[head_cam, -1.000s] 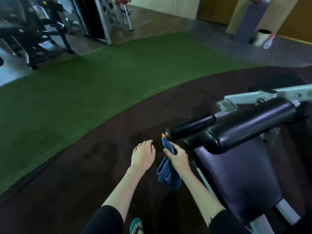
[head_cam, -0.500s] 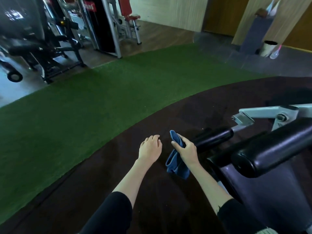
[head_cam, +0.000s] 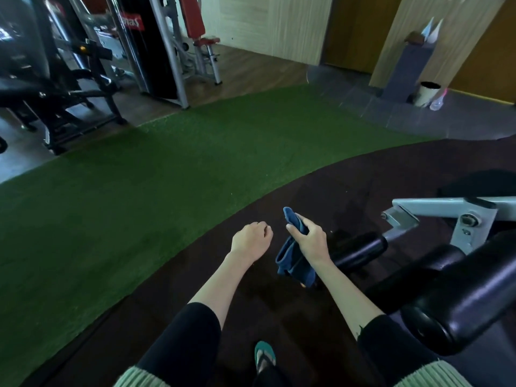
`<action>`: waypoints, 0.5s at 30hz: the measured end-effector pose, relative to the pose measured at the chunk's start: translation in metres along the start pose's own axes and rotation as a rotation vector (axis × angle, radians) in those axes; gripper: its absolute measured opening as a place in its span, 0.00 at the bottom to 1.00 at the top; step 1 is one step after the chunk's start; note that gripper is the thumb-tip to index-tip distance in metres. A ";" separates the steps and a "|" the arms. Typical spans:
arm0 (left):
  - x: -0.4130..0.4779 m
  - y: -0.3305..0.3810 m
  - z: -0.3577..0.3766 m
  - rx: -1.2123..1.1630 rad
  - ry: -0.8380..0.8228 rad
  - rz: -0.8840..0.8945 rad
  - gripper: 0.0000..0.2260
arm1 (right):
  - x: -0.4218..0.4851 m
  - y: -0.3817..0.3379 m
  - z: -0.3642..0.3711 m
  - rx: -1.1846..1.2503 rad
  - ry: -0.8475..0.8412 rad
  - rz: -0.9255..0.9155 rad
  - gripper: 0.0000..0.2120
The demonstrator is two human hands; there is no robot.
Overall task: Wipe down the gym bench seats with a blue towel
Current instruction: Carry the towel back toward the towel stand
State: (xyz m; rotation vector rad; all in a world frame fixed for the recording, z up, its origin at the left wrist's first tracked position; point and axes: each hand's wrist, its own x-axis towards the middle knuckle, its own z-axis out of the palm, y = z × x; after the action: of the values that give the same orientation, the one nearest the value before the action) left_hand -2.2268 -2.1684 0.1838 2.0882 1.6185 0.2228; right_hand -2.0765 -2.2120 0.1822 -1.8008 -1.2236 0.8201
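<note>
While the green turf (head_cam: 125, 219) lies well apart on the left, the bench's big roller pad (head_cam: 460, 303) and small roller (head_cam: 360, 251) crowd our right. We judge the blue towel (head_cam: 296, 266) soft, light, limp; it hangs bunched in our right grip (head_cam: 310, 241), clenched mid-cloth. Our left grip (head_cam: 251, 243) curls loosely, holding nothing.

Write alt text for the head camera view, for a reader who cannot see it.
A person's right hand grips a bunched blue towel above dark flooring, beside a black padded gym bench. The left hand holds nothing; green turf lies beyond.
</note>
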 end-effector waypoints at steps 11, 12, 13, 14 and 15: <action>0.180 0.019 -0.048 0.021 0.013 0.091 0.16 | 0.160 -0.037 -0.002 0.031 0.108 0.022 0.23; 0.195 0.019 -0.052 0.020 0.011 0.098 0.17 | 0.174 -0.040 -0.002 0.030 0.118 0.028 0.23; 0.210 0.019 -0.055 0.017 0.006 0.106 0.17 | 0.188 -0.043 -0.001 0.030 0.129 0.035 0.23; 0.225 0.020 -0.058 0.016 0.001 0.116 0.17 | 0.201 -0.045 0.000 0.032 0.142 0.043 0.23; 0.241 0.019 -0.061 0.015 -0.006 0.126 0.17 | 0.215 -0.047 0.001 0.032 0.154 0.051 0.23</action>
State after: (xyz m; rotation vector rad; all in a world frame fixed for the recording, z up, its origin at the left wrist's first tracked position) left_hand -2.1661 -1.9276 0.2063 2.2028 1.4905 0.2466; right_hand -2.0280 -1.9987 0.2064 -1.8396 -1.0637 0.7116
